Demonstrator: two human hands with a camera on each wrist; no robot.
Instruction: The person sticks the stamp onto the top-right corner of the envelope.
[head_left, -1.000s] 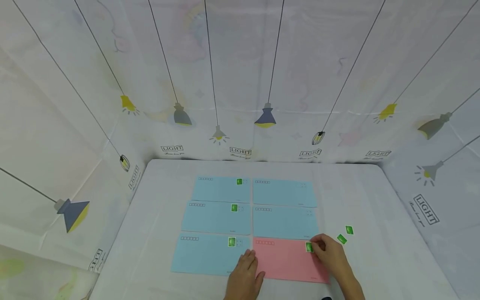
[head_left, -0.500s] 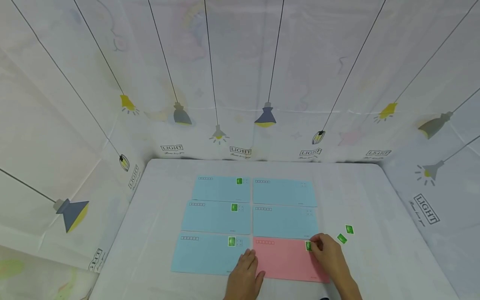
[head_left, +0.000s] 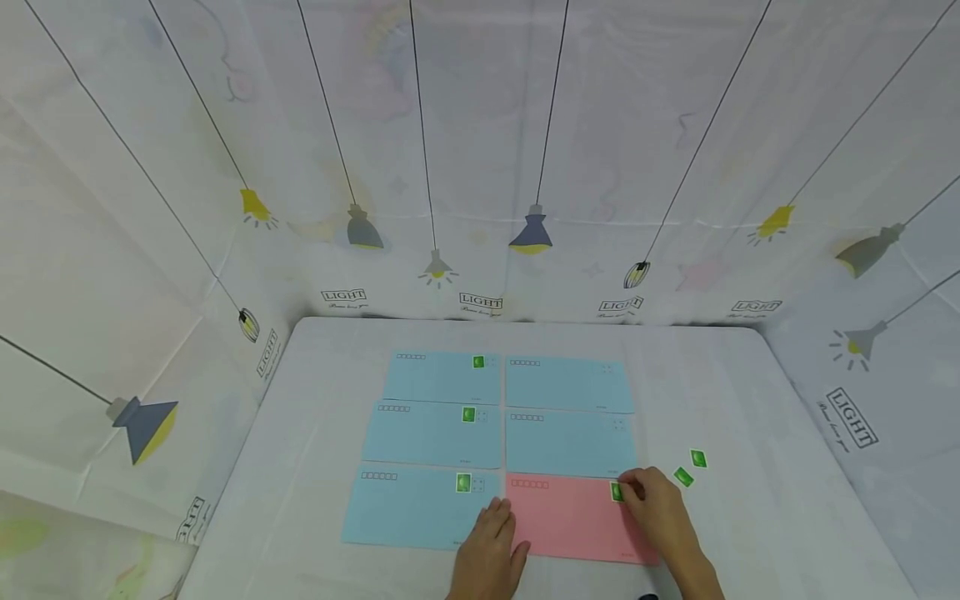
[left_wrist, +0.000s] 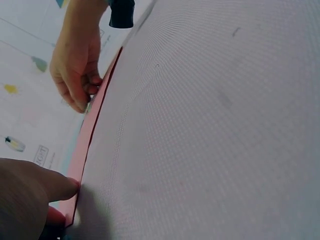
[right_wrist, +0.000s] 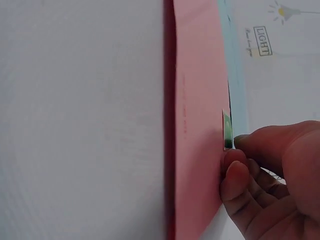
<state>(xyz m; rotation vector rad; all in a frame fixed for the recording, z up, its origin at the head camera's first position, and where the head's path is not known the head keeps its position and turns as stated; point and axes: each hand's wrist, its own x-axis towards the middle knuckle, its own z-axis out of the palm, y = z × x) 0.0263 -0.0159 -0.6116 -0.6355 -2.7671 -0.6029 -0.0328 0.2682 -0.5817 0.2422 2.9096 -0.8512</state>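
Note:
A pink envelope (head_left: 566, 525) lies at the near right of a grid of envelopes. My right hand (head_left: 663, 512) pinches a green stamp (head_left: 617, 492) at the envelope's upper right corner. In the right wrist view the stamp (right_wrist: 227, 130) lies against the pink paper, thumb and fingertips right at its edge. My left hand (head_left: 487, 550) rests over the seam between the pink envelope and the blue envelope (head_left: 401, 508) to its left, fingers extended. Its thumb touches the pink envelope's near edge in the left wrist view.
Two loose green stamps (head_left: 699, 459) lie on the white table (head_left: 285, 500) right of the envelopes. The left column's blue envelopes each bear a green stamp (head_left: 463, 483). Behind the pink one are two blue envelopes (head_left: 570, 446) without stamps. A lamp-patterned cloth (head_left: 480, 167) rises behind.
My right hand has shifted very slightly left and up with the stamp at the corner of the pink envelope. The left hand has stayed in place.

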